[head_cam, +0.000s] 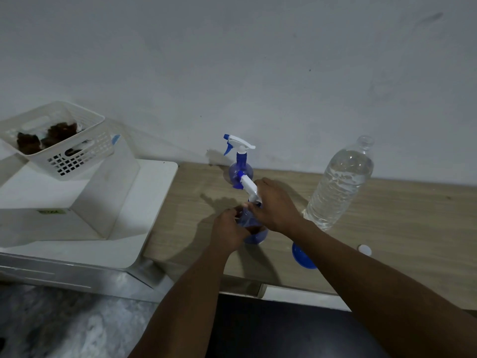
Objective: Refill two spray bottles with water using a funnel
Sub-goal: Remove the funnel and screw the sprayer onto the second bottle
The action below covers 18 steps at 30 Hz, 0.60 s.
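Note:
Two blue spray bottles with white trigger heads are on the wooden table [387,215]. The far spray bottle [240,164] stands upright by the wall. My left hand [228,231] wraps the body of the near spray bottle [254,235]. My right hand [275,205] grips its neck and white trigger head [249,186], which leans to the left. A large clear water bottle [340,184], uncapped and mostly full, stands to the right. Partly hidden under my right forearm, a blue funnel [303,257] lies near the table's front edge. The white bottle cap [364,250] lies to the funnel's right.
A white perforated basket [77,156] with dark items sits on a white stand [103,202] at the left, beside the table. A grey wall runs behind. Speckled floor shows at bottom left.

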Tool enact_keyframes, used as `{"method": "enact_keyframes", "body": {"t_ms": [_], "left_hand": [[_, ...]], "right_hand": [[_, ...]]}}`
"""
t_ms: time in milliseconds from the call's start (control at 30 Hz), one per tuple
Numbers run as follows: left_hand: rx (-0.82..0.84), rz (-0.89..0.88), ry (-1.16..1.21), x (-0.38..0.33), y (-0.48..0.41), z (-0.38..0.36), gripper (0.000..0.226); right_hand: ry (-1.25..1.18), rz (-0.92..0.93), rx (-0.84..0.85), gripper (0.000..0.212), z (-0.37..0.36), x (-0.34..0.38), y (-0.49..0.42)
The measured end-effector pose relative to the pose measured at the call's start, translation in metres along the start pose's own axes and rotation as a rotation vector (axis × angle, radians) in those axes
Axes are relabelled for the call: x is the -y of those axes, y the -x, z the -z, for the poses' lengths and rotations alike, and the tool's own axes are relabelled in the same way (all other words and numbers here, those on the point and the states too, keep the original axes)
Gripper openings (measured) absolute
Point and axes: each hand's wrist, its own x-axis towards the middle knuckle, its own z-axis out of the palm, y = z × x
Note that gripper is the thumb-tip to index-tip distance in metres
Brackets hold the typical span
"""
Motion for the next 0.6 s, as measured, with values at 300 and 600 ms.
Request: {"method": "enact_keyframes", "body": {"t_ms": [300, 600], "left_hand": [[0.001, 0.017, 0.032, 0.004, -0.005, -0.004, 0.057], [0.000, -0.020, -0.019, 0.001, -0.004, -0.002, 0.048]], "right_hand": [[0.117, 0.091, 0.012, 0.047, -0.005, 0.006, 0.000], [0.162, 0.167, -0.001, 0.043, -0.001, 0.001, -0.001]]}}
